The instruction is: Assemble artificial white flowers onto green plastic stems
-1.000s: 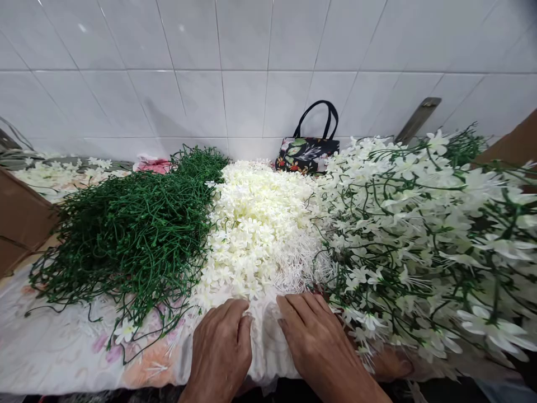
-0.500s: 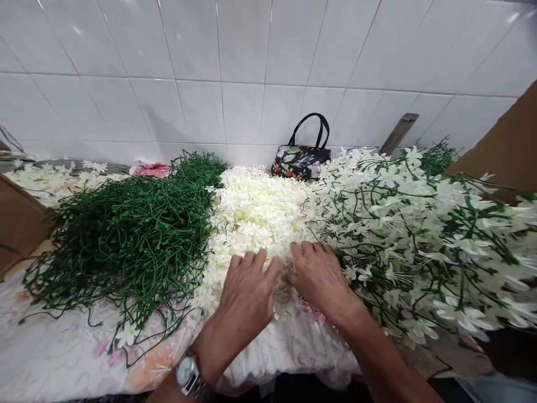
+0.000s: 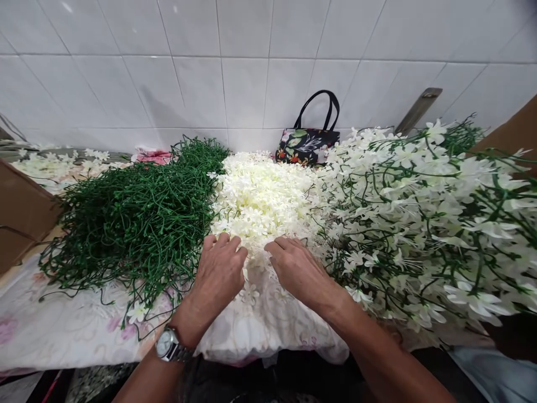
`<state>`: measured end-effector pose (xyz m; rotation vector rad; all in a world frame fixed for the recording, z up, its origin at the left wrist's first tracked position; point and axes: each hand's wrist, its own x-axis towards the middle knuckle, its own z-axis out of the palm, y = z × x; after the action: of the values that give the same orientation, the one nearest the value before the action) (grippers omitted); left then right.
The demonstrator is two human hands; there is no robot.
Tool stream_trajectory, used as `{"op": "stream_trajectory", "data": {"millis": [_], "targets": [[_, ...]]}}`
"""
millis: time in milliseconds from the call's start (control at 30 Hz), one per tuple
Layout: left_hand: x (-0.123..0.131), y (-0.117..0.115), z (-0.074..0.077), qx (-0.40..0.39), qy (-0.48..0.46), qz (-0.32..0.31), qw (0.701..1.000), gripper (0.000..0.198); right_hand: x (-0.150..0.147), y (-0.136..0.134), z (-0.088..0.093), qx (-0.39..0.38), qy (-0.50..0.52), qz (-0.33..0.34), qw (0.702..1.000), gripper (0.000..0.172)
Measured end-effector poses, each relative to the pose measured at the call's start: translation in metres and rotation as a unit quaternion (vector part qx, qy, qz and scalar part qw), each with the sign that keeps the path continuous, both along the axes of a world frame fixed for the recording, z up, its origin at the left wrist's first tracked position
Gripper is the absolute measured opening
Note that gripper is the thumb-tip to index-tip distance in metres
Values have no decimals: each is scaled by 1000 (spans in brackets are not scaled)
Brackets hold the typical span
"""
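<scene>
A heap of loose white artificial flower heads point(image 3: 260, 193) lies in front of me. At its near left edge, my left hand point(image 3: 221, 266), with a watch point(image 3: 168, 344) on the wrist, has bent fingers and the tips hidden from view. Across a gap, my right hand point(image 3: 296, 267) curls its fingers together against the near right edge of the heap. What either hand grips, if anything, is hidden. A few flower heads point(image 3: 249, 294) lie on the patterned cloth point(image 3: 268, 327) between the hands.
Green plastic stems point(image 3: 142, 218) are piled at left, beside a cardboard box point(image 3: 27, 207). White flowers on green stems point(image 3: 423, 224) spread at right, near another piece of cardboard point(image 3: 509, 126). A floral handbag point(image 3: 308, 146) stands against the tiled wall point(image 3: 245, 92).
Both hands have shifted left and drawn apart, widening the gap between them. More flower heads show on the cloth in that gap. The view has tilted down.
</scene>
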<state>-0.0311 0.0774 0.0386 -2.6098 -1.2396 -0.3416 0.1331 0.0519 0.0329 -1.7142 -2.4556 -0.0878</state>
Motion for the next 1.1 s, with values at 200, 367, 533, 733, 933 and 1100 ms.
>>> {"op": "stream_trajectory", "data": {"millis": [200, 367, 533, 733, 933, 1100], "targets": [[-11, -10, -4, -2, -90, -12, 996, 16, 2, -8, 3, -13, 27, 40, 999, 19], [-12, -18, -6, -9, -158, -34, 987, 19, 16, -19, 8, 15, 71, 45, 996, 19], [-13, -41, -10, 39, -189, -10, 981, 21, 23, -31, 5, 20, 134, 67, 988, 27], [-1, -66, -28, -33, -94, -2, 995, 18, 27, -46, -1, 80, 183, 85, 976, 30], [0, -72, -36, -44, -165, 0, 985, 23, 25, -54, -10, 117, 138, 55, 982, 25], [11, -76, -32, -36, -191, -4, 981, 24, 10, -46, -19, 129, 77, 25, 988, 21]]}}
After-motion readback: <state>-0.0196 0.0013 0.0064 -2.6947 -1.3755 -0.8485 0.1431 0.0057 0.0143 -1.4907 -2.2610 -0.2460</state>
